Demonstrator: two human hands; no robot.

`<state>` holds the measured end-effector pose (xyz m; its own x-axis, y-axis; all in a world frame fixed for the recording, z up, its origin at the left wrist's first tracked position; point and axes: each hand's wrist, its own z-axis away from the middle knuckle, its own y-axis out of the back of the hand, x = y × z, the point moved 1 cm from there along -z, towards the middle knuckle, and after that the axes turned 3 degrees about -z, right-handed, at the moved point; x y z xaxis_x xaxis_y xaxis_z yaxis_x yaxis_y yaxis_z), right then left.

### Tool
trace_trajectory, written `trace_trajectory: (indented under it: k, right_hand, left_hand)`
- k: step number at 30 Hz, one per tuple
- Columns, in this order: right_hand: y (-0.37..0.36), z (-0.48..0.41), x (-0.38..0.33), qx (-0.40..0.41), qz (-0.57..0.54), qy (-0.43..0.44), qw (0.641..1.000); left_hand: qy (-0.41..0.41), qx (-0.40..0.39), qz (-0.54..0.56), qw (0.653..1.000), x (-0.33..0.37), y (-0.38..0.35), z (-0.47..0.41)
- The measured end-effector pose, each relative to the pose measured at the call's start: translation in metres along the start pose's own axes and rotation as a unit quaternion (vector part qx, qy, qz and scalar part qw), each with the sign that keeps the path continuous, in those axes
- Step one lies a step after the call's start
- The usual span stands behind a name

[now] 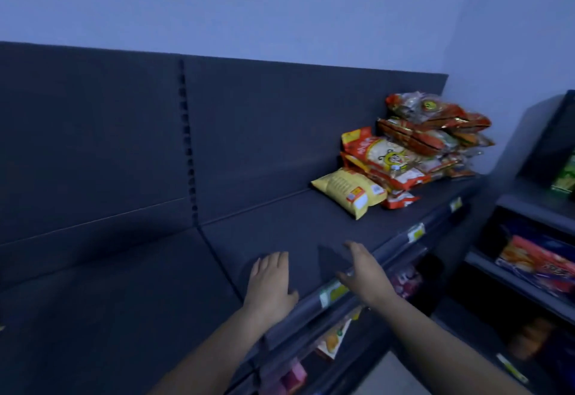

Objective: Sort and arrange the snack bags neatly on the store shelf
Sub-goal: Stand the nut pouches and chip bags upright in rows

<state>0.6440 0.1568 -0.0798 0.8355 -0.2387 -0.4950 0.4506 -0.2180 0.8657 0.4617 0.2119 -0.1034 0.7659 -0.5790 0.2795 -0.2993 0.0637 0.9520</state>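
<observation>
On the top shelf (pixel 311 226), well right of both hands, the snack bags (pixel 413 152) sit heaped – left hand (pixel 270 279) and right hand (pixel 364 273) spread empty near its front edge – reaching over to gather them likely comes next

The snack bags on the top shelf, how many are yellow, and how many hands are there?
Yellow snack bag: 1
Red and orange bags: a stacked pile beside it, too overlapped to count exactly
Hands: 2, left hand and right hand, both empty
Total countable: 3
</observation>
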Motion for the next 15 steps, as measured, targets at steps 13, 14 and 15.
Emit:
trace_trajectory:
  k: [13, 14, 15]
  right_hand:
    - [0.076, -0.114, 0.154, -0.004, 0.030, 0.012, 0.999]
    - [0.076, -0.125, 0.158, -0.008, 0.035, 0.017, 0.999]
    - [0.075, -0.137, 0.161, -0.009, 0.040, 0.024, 0.999]
  left_hand:
    - [0.042, -0.016, 0.009, 0.999, 0.129, -0.064, -0.198]
    - [0.050, -0.018, 0.011, 0.999, 0.132, -0.070, -0.208]
    - [0.056, -0.019, 0.016, 0.998, 0.133, -0.076, -0.219]
